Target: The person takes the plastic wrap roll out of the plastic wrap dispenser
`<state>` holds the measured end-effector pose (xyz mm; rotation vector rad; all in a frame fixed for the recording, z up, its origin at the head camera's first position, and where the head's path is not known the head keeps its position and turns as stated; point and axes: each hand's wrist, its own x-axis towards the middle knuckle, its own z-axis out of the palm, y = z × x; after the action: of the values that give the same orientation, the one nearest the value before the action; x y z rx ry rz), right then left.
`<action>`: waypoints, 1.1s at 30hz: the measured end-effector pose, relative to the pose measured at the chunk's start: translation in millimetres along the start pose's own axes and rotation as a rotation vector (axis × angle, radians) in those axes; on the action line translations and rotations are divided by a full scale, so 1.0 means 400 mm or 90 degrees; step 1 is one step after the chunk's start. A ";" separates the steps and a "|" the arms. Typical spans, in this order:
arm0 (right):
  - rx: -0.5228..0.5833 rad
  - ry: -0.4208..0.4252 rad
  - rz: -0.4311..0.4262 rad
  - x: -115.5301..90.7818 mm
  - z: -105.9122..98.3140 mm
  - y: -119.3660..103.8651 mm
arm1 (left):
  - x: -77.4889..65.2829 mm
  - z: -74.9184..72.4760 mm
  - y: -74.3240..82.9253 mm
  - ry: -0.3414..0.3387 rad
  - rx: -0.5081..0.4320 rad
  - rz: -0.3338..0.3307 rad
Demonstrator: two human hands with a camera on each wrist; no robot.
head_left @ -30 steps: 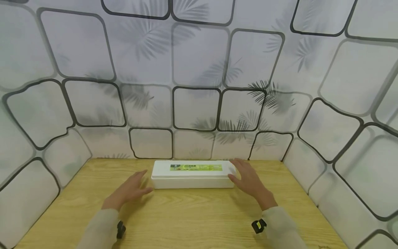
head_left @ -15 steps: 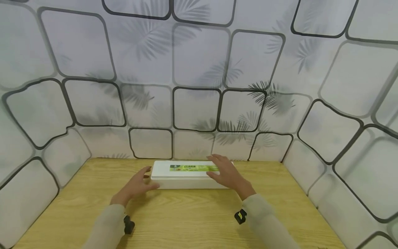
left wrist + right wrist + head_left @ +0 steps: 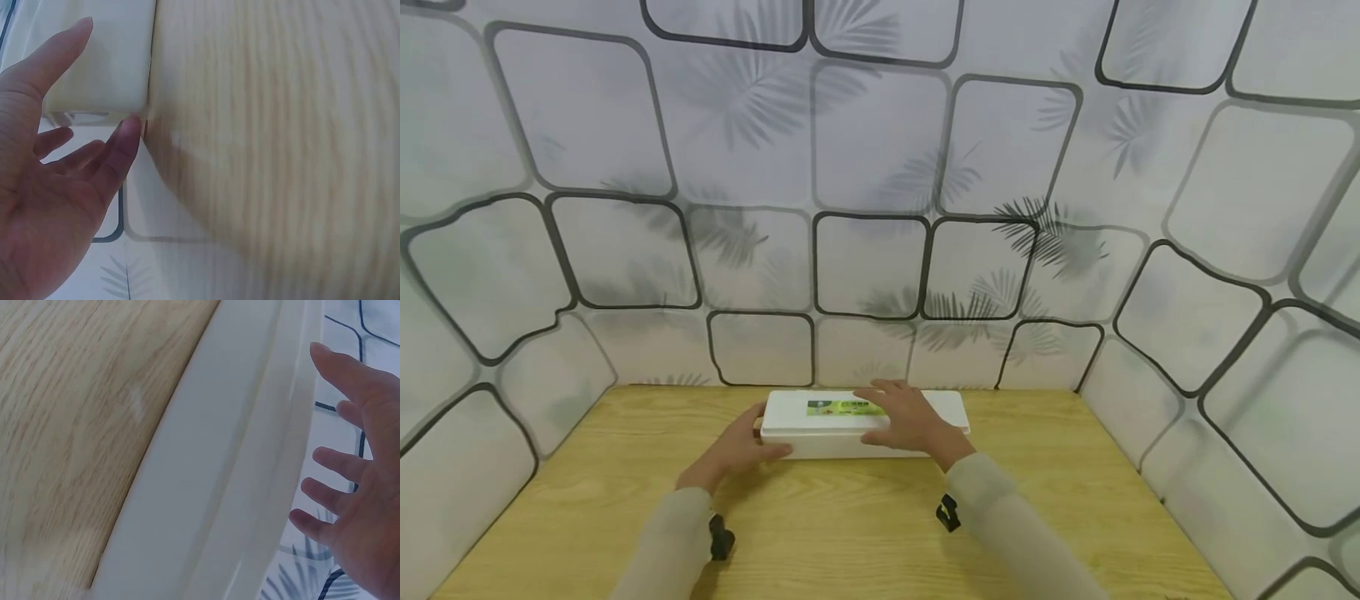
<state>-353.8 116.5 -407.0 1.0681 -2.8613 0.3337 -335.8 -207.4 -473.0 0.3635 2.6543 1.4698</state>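
Observation:
A long white lidded box lies across the far part of the table, with a yellow-green label on top. My left hand holds its left end: the thumb lies along the front side and the bent fingers come round the end. In the left wrist view the thumb covers part of the box, and the index fingertip meets its lower corner. Over the middle of the lid, my right hand has its fingers spread and covers part of the label. In the right wrist view these fingers stand apart from the box.
The wood-grain table spreads in front of the box. Behind and on both sides stands a pale patterned wall covering. Black wrist devices hang below both sleeves.
My right hand has moved left from the box's right end to over its middle. My left hand has come in from the left and closed around the left end. The box looks unmoved.

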 end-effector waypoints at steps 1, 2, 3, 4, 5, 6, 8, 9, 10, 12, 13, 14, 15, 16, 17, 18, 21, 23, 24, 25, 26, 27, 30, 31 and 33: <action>0.000 0.001 -0.003 0.003 0.002 -0.003 | 0.002 0.001 0.001 0.005 0.003 0.001; -0.003 0.003 -0.005 0.006 0.004 -0.005 | 0.004 0.002 0.002 0.009 0.009 0.001; -0.005 0.005 -0.006 0.008 0.005 -0.007 | 0.006 0.004 0.003 0.014 0.009 -0.005; -0.008 0.006 -0.007 0.011 0.008 -0.008 | 0.007 0.005 0.003 0.017 0.017 -0.004; -0.010 0.005 -0.007 0.014 0.009 -0.009 | 0.009 0.005 0.004 0.020 0.026 -0.007; -0.013 0.003 -0.007 0.016 0.011 -0.010 | 0.010 0.006 0.004 0.021 0.032 -0.008; -0.025 -0.006 -0.003 0.021 0.016 -0.010 | 0.011 0.007 0.006 0.022 0.038 -0.014; -0.029 -0.009 -0.001 0.023 0.019 -0.009 | 0.011 0.007 0.007 0.022 0.041 -0.016; -0.033 -0.012 0.000 0.025 0.022 -0.008 | 0.012 0.007 0.007 0.021 0.046 -0.016; -0.041 -0.015 0.003 0.028 0.025 -0.007 | 0.013 0.008 0.007 0.020 0.046 -0.021; -0.044 -0.014 0.002 0.029 0.027 -0.007 | 0.015 0.008 0.007 0.021 0.047 -0.022; -0.047 -0.013 0.002 0.031 0.029 -0.007 | 0.016 0.009 0.007 0.022 0.049 -0.023; -0.049 -0.011 0.001 0.032 0.030 -0.007 | 0.017 0.009 0.005 0.022 0.050 -0.024; -0.054 -0.009 0.001 0.033 0.031 -0.007 | 0.018 0.010 0.004 0.023 0.049 -0.025; -0.058 -0.008 0.000 0.034 0.032 -0.007 | 0.020 0.011 0.004 0.024 0.048 -0.025; -0.063 -0.007 -0.001 0.035 0.032 -0.007 | 0.021 0.012 0.002 0.025 0.048 -0.024; -0.079 -0.004 -0.002 0.038 0.034 -0.008 | 0.022 0.015 -0.002 0.028 0.044 -0.020; -0.085 -0.002 -0.003 0.038 0.035 -0.008 | 0.021 0.018 -0.004 0.029 0.039 -0.018; -0.092 -0.001 -0.002 0.038 0.037 -0.007 | 0.020 0.019 -0.004 0.029 0.035 -0.017; -0.095 0.000 -0.001 0.038 0.038 -0.006 | 0.018 0.020 -0.003 0.032 0.031 -0.018; -0.099 0.002 -0.002 0.038 0.040 -0.005 | 0.016 0.021 -0.003 0.033 0.028 -0.020; -0.101 0.001 -0.002 0.038 0.042 -0.004 | 0.013 0.023 -0.002 0.035 0.025 -0.022; -0.100 0.001 -0.002 0.038 0.050 -0.001 | 0.002 0.025 0.004 0.039 0.026 -0.030; -0.097 0.000 -0.003 0.039 0.053 0.001 | -0.001 0.025 0.004 0.041 0.026 -0.034; -0.087 -0.001 -0.005 0.041 0.056 0.002 | -0.006 0.025 0.005 0.042 0.031 -0.036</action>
<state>-366.4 101.6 -426.8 1.0552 -2.8325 0.1344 -331.5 -198.9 -476.9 0.2445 2.7311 1.4283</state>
